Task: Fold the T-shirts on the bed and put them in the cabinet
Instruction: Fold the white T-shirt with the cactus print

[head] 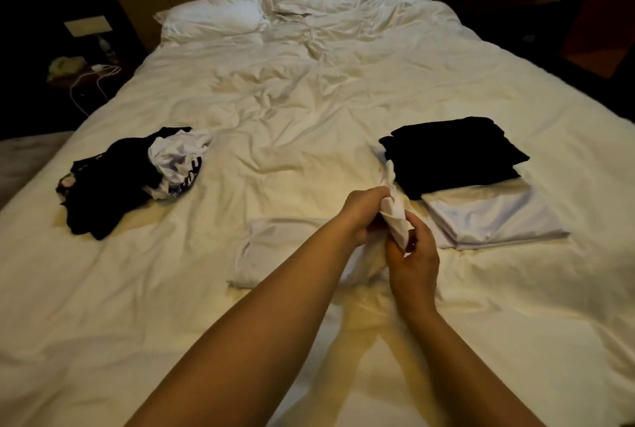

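1. What could go wrong: the white T-shirt [295, 251] is lifted only at one bunched part, while most of it lies on the bed [309, 100] in front of the person. I think a hard pull on this part may drag the flat part out of shape, and then the fold must be done again.
2. A second risk: the raised cloth is very near the stack of folded shirts [460, 179] on the right. A wide swing may knock this stack crooked.
3. The white cloth is hard to see against the white sheet, so an edge may be missed.
4. Left hand [364, 213]: its grip is closed around the bunched white cloth, fingers curled on it.
5. Right hand [412, 251]: it pinches the lower end of the same cloth, just below the left hand.
6. The pile of unfolded shirts [137, 175] waits on the left side of the bed, well apart. No cabinet is in view.
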The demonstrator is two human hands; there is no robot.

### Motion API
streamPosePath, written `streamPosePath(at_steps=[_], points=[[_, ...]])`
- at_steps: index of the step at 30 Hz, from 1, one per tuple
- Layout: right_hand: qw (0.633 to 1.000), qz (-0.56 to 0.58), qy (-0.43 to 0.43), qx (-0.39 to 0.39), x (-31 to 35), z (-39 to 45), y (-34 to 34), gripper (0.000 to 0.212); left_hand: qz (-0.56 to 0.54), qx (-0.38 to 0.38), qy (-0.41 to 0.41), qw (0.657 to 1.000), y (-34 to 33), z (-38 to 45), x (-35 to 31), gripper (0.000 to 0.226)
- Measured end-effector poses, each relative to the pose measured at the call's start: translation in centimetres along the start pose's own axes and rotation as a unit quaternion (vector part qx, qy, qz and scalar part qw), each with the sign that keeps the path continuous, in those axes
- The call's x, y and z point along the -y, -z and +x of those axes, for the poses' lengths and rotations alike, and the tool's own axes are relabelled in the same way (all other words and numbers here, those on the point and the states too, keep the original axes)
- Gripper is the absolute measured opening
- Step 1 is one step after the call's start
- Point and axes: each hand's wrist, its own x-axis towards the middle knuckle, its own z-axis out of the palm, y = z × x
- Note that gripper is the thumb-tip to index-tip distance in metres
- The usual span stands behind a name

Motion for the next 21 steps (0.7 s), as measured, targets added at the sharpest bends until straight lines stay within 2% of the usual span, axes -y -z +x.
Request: streamPosePath(at_steps=[3, 6, 10, 12, 14, 16, 19, 21], points=[[0.996, -0.047, 0.063, 0.038, 1.1, -0.3, -2.0, 0.039, -0.086, 0.025, 0.017, 0.996, 4.2, -0.5, -0.4, 0.027], [0.981, -0.107, 0.148, 0.068, 2.0, -1.3, -4.9, 0.035, -0.080, 0.020, 0.035, 0.996, 9.0, -1.2, -1.0, 0.046], [0.955, -0.186, 0.195, 0.123, 2.8, -3.0, -9.5, 0.036, -0.006, -0.012, 0.071, 0.997, 14.9, -1.9, -1.3, 0.067], [0.937, -0.223, 0.225, 0.148, 2.8, -3.7, -11.5, 0.036, 0.073, -0.067, 0.075, 0.992, 17.3, -1.7, -0.7, 0.061], [0.916, -0.258, 0.265, 0.157, 2.6, -4.4, -13.3, 0.038, 0.144, -0.132, 0.040, 0.980, 19.7, -1.6, 0.1, 0.036], [0.889, -0.305, 0.303, 0.158, 2.2, -5.0, -14.5, 0.038, 0.180, -0.160, 0.015, 0.971, 21.5, -1.5, 1.1, 0.020], [0.851, -0.374, 0.300, 0.213, 1.2, -5.9, -15.5, 0.030, 0.221, -0.169, 0.014, 0.960, 22.9, -1.6, 2.7, 0.027], [0.836, -0.402, 0.268, 0.259, 1.2, -6.2, -15.7, 0.043, 0.238, -0.184, -0.005, 0.954, 23.5, -1.1, 3.8, 0.026]])
